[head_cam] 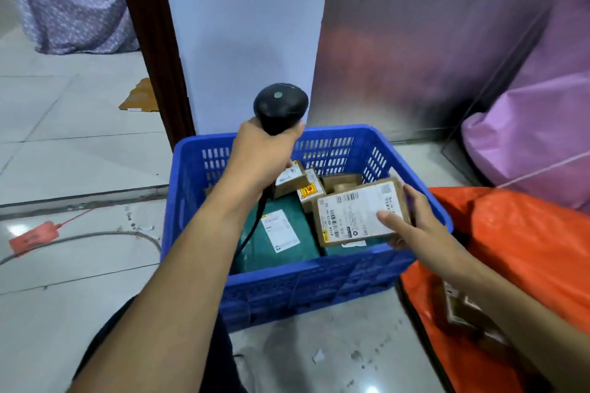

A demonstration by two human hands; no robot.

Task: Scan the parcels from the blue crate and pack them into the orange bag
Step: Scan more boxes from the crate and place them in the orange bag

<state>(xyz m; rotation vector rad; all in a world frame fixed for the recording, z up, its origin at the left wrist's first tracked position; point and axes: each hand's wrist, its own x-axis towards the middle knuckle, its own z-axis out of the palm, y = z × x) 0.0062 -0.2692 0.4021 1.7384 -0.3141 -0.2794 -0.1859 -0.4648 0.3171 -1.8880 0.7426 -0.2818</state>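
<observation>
Gripping a black handheld barcode scanner (281, 105), the left hand (261, 156) hovers over the blue plastic crate (319, 281). The right hand (412, 226) pinches a small brown cardboard parcel (360, 210) by its edge; it looks light and stiff.

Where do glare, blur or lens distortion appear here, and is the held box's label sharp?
Head view: glare spots on the glossy floor at left and bottom edge; head view: the wide lens bows the door frame; head view: the upper right corner is smeared; head view: on the brown parcel in the right hand, barcodes and large digits are legible, fine print soft.
</observation>
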